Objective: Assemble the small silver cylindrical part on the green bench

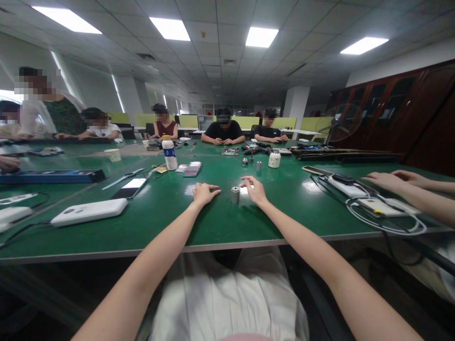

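Upright on the green tabletop stands a small silver metal cylinder [235,194] with dark spots on its top. To its left my left hand [204,194] rests on the table, thumb apart from the fingers, holding nothing. On the other side my right hand [254,191] is just beside the cylinder, with its fingers extended and no object between them. A gap shows between each hand and the cylinder. Farther back stands a second grey cylinder [259,166], close to some small dark metal parts [245,161].
A white bottle with a blue band [170,154] and a white jar [274,159] stand beyond my hands. At left lie a white power bank [88,212] and a phone [131,188]. Cables [386,222] and a co-worker's hands [394,182] are at right. Other people sit opposite.
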{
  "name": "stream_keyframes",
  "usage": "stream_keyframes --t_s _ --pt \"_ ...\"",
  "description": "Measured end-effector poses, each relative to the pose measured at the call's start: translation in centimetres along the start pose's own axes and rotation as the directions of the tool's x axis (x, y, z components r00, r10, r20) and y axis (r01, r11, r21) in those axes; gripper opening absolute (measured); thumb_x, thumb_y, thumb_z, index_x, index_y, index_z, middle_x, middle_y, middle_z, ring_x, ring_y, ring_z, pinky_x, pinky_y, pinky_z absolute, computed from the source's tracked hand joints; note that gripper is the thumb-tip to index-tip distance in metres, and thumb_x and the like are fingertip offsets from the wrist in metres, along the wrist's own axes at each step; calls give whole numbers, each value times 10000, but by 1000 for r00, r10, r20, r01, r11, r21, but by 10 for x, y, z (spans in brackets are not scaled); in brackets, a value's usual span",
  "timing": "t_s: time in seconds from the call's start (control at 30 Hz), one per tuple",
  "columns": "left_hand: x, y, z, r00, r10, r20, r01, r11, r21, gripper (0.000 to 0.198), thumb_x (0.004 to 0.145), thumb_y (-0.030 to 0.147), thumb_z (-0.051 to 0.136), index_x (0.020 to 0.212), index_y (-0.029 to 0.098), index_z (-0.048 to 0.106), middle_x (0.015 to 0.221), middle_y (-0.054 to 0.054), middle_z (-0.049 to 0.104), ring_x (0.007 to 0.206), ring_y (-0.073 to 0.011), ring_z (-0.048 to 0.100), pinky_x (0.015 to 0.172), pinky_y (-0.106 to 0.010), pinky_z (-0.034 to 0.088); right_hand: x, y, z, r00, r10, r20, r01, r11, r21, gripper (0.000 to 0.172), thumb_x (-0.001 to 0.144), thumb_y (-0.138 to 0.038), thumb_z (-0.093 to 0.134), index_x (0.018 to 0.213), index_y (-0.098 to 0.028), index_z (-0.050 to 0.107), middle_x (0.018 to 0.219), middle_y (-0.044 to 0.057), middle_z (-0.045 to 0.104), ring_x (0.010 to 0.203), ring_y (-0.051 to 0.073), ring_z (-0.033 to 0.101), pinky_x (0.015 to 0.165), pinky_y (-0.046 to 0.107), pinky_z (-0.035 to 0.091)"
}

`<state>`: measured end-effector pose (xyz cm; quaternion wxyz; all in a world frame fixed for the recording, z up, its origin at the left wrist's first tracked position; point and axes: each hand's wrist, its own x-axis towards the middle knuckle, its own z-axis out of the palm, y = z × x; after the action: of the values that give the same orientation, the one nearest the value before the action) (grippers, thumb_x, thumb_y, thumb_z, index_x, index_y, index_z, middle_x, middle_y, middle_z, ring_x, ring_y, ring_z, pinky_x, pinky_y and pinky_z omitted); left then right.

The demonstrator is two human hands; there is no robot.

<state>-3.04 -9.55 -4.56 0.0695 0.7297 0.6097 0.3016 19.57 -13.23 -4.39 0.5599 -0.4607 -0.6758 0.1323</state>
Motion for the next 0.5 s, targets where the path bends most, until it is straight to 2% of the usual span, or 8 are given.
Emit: stream_keyframes --t_s 0.23,0.4,0.5 --pt "-10 16 -1 993 93 -66 -95 995 -27 182 793 404 672 862 284 790 986 -111 725 1058 -351 462 916 -490 371 0 1 0 1000 7 -2 -7 1000 -1 243 934 -317 438 1007 -222 649 756 19 738 836 205 710 797 314 494" --pt "-23 48 -1 950 256 -180 -281 950 -134 218 882 373 590 991 285 757 1006 -65 735 1041 -281 498 919 -419 369 0 2 0 1000 5 -2 -5 1000 0 227 936 -311 449 1002 -234 652 748 2 732 814 186 712 802 303 494" --pt "-27 63 1 920 333 -205 -370 911 -183 207 889 355 595 1009 289 750 980 -45 740 1031 -250 515 918 -390 370 0 3 1 1000 -1 1 1 1000 5 235 940 -314 445 1004 -227 654 748 6 732 809 181 712 795 295 501"
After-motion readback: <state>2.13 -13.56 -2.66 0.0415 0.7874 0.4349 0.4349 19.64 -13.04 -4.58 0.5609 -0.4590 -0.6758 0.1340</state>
